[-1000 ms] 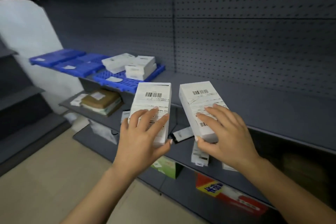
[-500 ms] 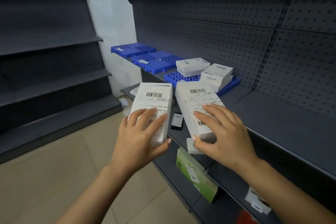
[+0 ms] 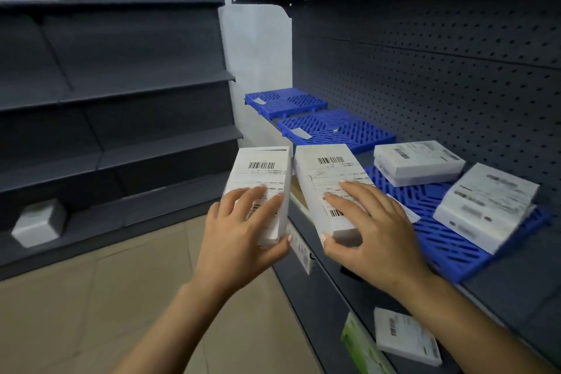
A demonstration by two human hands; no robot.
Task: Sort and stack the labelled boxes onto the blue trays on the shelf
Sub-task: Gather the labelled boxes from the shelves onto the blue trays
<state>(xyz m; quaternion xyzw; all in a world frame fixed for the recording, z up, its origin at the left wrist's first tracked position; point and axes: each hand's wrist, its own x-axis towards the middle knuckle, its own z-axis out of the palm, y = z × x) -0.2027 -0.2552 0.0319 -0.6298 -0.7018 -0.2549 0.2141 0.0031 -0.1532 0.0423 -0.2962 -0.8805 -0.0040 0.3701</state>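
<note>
You hold two white, labelled cardboard boxes side by side in front of a dark grey metal shelf (image 3: 501,291). Your left hand (image 3: 239,240) grasps the left box (image 3: 259,188), fingers spread flat over its barcode label and thumb hooked under its lower right corner. Your right hand (image 3: 373,237) grasps the right box (image 3: 329,185) the same way, fingers across the label and thumb curled round the near end. The two boxes almost touch at their top corners.

Three blue trays, slatted plastic grids, lie in a row along the shelf against a perforated back panel (image 3: 455,85). The far tray (image 3: 285,102) and middle tray (image 3: 337,130) each carry only a small paper tag. The near tray (image 3: 449,252), just right of your right hand, holds two stacks of flat white boxes: a back stack (image 3: 417,165) and a front stack (image 3: 482,203), which is blurred and sits slightly askew.

Below, a lower shelf holds a green carton (image 3: 361,346) and a white labelled packet (image 3: 405,335). To the left stands another grey shelving unit (image 3: 121,94) with a small white box (image 3: 39,222) on it. The floor (image 3: 76,297) is beige tile.
</note>
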